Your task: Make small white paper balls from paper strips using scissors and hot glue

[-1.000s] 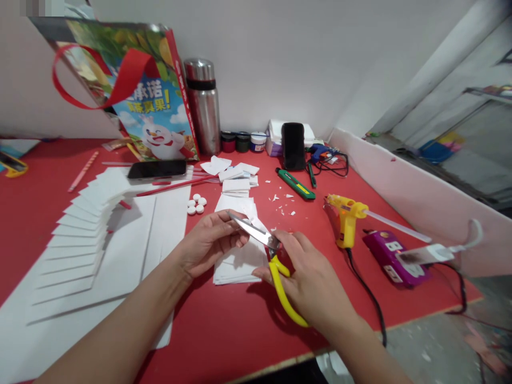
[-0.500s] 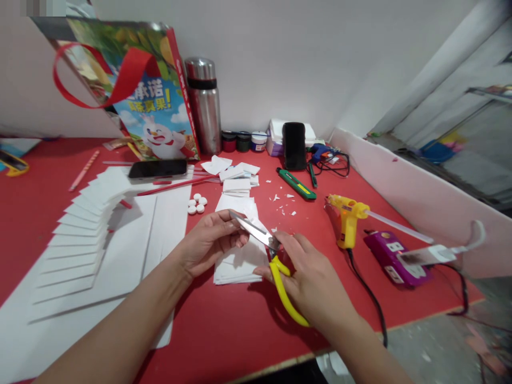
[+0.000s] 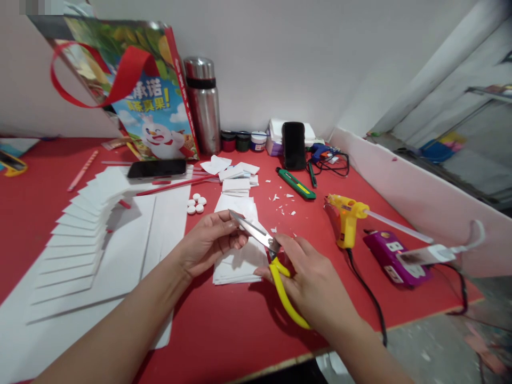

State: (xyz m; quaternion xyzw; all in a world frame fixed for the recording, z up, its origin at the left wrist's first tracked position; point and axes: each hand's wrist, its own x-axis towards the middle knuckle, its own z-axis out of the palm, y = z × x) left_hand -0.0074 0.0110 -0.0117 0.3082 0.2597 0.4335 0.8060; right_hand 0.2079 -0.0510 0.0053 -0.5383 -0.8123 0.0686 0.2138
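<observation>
My right hand [image 3: 312, 285] grips yellow-handled scissors [image 3: 272, 264], blades pointing up and left toward my left hand. My left hand [image 3: 210, 240] is closed in a pinch right at the blade tips; what it pinches is too small to make out. Both hands hover over a stack of white square pieces [image 3: 240, 261] on the red table [image 3: 224, 330]. More white squares [image 3: 236, 184] and small white scraps [image 3: 286, 205] lie just beyond.
A fanned stair of white sheets [image 3: 80, 234] lies at left. Several white round discs [image 3: 196, 204], a phone [image 3: 157, 168], green utility knife [image 3: 295, 184], yellow glue gun [image 3: 347, 216], purple power strip [image 3: 394, 258], steel flask [image 3: 203, 104], gift bag [image 3: 132, 85] and paint jars [image 3: 243, 141] surround.
Almost nothing differs; the scissors and both hands hold about the same place, with a slight shift of the blades.
</observation>
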